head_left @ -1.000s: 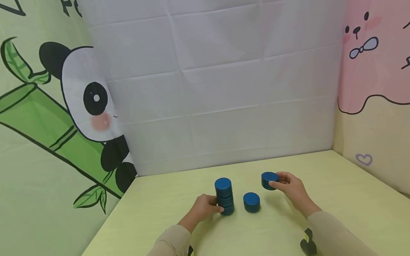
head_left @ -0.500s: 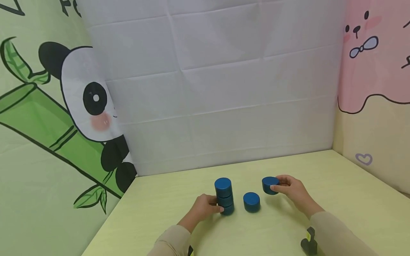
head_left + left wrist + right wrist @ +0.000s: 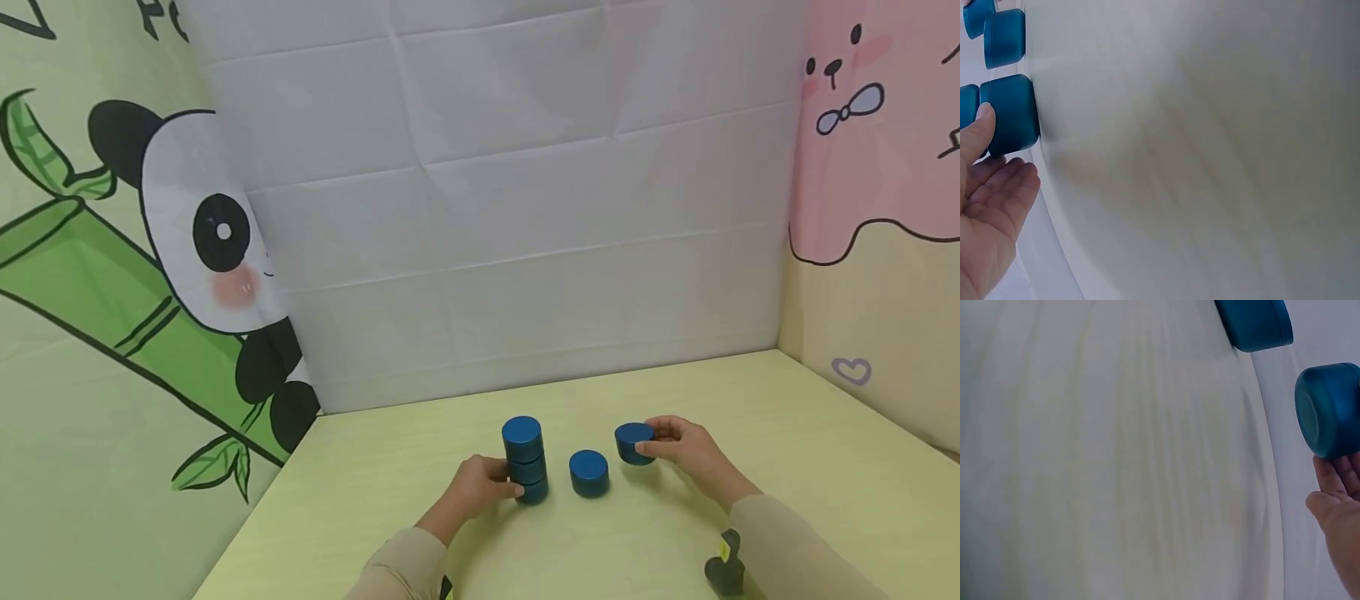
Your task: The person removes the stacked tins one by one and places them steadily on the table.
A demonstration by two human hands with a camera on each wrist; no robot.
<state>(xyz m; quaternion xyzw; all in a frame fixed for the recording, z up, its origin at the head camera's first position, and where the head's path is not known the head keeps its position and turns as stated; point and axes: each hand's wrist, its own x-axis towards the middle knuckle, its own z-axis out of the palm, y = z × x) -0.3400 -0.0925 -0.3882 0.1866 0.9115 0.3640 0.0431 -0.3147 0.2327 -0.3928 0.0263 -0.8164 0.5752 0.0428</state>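
Observation:
Three round blue tins stand in an upright stack [image 3: 522,440] near the middle of the table. My left hand [image 3: 474,490] holds this stack low down, thumb in front and fingers at its left side. In the left wrist view, the thumb overlaps the bottom tin [image 3: 1016,119] near its upper edge. A single blue tin [image 3: 588,475] stands just right of the stack. Beyond it, my right hand [image 3: 693,454] grips another blue tin [image 3: 630,443] by its right side, thumb in front. The right wrist view shows that tin's underside [image 3: 1310,415] raised above the tabletop.
The pale yellow table [image 3: 420,442] runs back to a white cloth [image 3: 525,208]. A panda print [image 3: 202,225] covers the left wall and a pink animal print [image 3: 877,167] the right. Dark straps hang below both sleeves.
My right hand has come down and slightly toward me with its tin, now lower over the table. The left hand, the stack and the single tin have stayed in place.

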